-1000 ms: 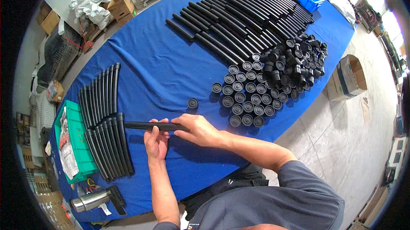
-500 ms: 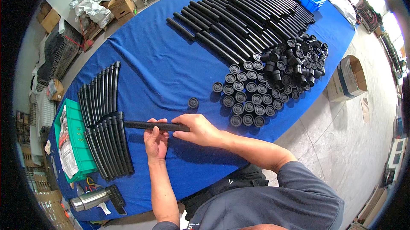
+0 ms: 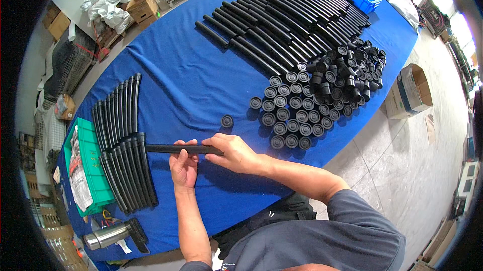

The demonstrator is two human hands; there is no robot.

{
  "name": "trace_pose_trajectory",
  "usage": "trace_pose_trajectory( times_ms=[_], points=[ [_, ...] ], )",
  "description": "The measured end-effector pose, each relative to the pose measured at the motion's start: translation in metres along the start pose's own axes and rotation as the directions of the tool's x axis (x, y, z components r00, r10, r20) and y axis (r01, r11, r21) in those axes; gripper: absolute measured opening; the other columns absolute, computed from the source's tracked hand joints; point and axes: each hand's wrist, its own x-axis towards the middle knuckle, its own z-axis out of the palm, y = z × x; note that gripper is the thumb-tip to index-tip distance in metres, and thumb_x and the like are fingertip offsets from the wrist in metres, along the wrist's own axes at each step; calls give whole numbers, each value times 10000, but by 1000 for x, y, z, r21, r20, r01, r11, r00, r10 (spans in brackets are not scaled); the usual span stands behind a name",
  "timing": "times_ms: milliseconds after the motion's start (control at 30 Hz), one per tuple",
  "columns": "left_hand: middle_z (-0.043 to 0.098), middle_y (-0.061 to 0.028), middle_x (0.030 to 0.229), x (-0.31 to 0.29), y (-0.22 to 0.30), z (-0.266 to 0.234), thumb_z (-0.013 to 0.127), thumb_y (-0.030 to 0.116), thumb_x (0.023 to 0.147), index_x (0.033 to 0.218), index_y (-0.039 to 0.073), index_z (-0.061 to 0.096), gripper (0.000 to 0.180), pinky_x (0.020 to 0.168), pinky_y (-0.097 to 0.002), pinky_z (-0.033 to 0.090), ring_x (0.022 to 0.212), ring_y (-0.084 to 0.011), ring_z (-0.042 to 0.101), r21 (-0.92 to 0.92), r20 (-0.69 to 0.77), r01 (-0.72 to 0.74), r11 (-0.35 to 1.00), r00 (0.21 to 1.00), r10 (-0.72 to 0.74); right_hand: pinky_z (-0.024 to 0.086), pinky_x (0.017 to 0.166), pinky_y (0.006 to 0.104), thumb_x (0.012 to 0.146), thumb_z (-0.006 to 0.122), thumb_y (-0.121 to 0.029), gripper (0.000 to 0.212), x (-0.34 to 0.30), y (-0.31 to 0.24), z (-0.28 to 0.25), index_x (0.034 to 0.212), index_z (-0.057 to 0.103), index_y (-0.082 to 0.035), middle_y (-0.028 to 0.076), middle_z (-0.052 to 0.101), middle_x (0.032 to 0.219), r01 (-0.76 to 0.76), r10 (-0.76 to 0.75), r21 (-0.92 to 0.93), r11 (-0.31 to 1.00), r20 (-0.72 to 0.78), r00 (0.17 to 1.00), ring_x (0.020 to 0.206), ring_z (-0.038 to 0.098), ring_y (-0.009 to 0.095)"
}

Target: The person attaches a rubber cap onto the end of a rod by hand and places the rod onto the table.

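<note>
A straight black tube (image 3: pixel 162 148) lies level across both hands above the blue cloth. My left hand (image 3: pixel 184 170) is closed around its middle, palm up, with the thumb on the near side. My right hand (image 3: pixel 236 154) grips the tube's right end from above and covers it, so whether a cap sits there is hidden. The tube's left end reaches the nearer row of capped black tubes (image 3: pixel 132 170); whether they touch I cannot tell. Just beyond my hands stands a lone round black cap (image 3: pixel 227 121). Many more black caps (image 3: pixel 302 116) stand to the right, partly heaped.
Bare black tubes (image 3: pixel 271 24) cover the table's far side, with a blue crate (image 3: pixel 370 5) behind them. At the left are another row of capped tubes (image 3: pixel 118 110), a green crate (image 3: pixel 100 180) and a steel flask (image 3: pixel 105 236). A cardboard box (image 3: pixel 408 95) stands on the floor at right.
</note>
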Motion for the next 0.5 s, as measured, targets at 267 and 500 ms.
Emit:
trace_pose_trajectory(
  times_ms=[267, 500],
  points=[
    [656, -216, 1137, 0, 2, -6, 687, 67, 889, 1150, 48, 551, 295, 712, -286, 550, 805, -213, 668, -21, 27, 16, 1000, 1000, -15, 531, 719, 387, 826, 710, -141, 355, 13, -22, -18, 1133, 625, 18, 209, 656, 945, -307, 281, 144, 941, 174, 944, 851, 661, 344],
    [657, -206, 1126, 0, 1, 1, 691, 70, 886, 1144, 51, 541, 299, 723, -290, 549, 864, -208, 664, -12, -5, 6, 1000, 1000, -6, 539, 589, 321, 863, 684, -182, 345, 2, 14, 7, 1136, 634, 24, 109, 679, 760, 130, -135, -50, 990, -111, 985, 632, 672, 186]
  ],
)
